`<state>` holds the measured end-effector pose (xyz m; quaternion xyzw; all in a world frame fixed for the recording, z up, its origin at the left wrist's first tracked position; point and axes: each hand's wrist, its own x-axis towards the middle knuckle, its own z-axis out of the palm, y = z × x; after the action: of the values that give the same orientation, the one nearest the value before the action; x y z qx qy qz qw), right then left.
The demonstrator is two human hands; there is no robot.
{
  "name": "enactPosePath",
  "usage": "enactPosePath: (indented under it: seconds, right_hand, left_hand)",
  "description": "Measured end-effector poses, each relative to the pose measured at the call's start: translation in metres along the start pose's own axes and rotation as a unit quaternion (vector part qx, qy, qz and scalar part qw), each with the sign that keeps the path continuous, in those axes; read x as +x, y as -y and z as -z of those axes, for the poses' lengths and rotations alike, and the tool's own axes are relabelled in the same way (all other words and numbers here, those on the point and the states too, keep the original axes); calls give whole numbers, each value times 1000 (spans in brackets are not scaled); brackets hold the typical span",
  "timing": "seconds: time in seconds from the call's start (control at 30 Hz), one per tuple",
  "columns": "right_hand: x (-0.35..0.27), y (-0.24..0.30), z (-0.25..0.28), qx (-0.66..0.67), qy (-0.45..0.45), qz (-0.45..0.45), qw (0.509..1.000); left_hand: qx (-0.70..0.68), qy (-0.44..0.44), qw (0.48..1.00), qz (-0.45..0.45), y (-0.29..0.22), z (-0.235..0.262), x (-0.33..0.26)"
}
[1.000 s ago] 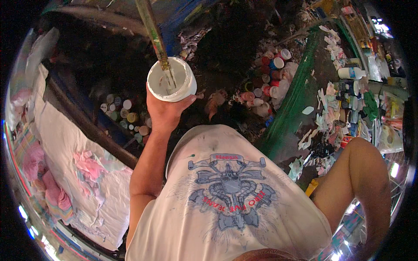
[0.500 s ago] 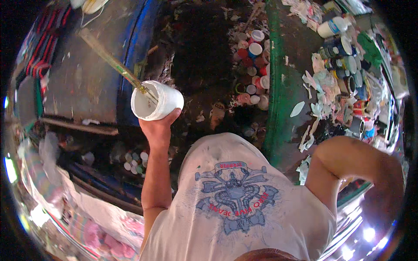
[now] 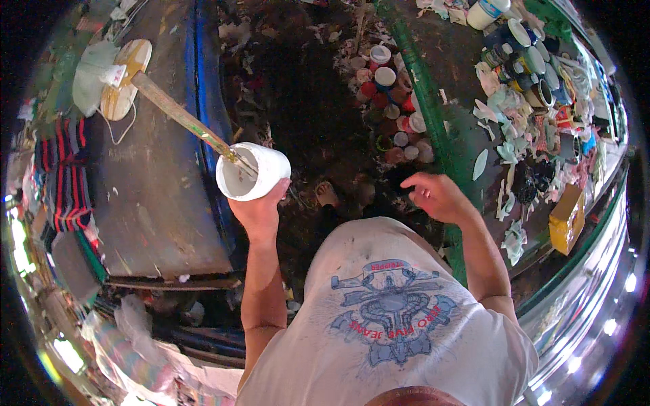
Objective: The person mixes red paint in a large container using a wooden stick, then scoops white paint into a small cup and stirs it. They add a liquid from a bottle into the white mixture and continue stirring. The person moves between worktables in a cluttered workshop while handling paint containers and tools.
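A white plastic tub [image 3: 271,169] is gripped from below and the near side by my left hand [image 3: 257,216], its open mouth tilted toward the upper left. Out of the tub leans a long, flat wooden stick [image 3: 183,118] smeared with yellow-green; its lower end is inside, where I cannot make out its shape. My right hand [image 3: 437,196] hangs in the air beside the green table edge, fingers loosely curled and apart, with nothing visible in them. Below that table, several paint-stained tubs and lids [image 3: 386,76] are crowded together.
To my left stands a dark tabletop [image 3: 162,196] with a blue edge, bearing white-and-yellow flat pieces [image 3: 125,81] and a cord. The green-edged table [image 3: 460,122] on the right holds scraps, jars and a yellow box [image 3: 567,220]. Debris covers the dark floor.
My right arm has swung from the far right in toward the middle, bringing its hand into view. The left hand keeps the tub and stick; the whole view has turned somewhat.
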<state>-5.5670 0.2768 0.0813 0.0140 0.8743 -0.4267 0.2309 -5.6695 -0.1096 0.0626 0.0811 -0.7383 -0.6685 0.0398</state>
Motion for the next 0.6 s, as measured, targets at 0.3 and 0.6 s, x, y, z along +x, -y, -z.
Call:
enactPosePath:
  seconds: [0.3, 0.6]
  right_hand:
    - [10, 17, -54, -321, 89, -77, 940]
    - [9, 37, -51, -330, 85, -140, 930]
  left_hand:
    - [-33, 55, 997, -33, 18, 17, 47]
    - [-60, 131, 990, 1, 44, -2, 63]
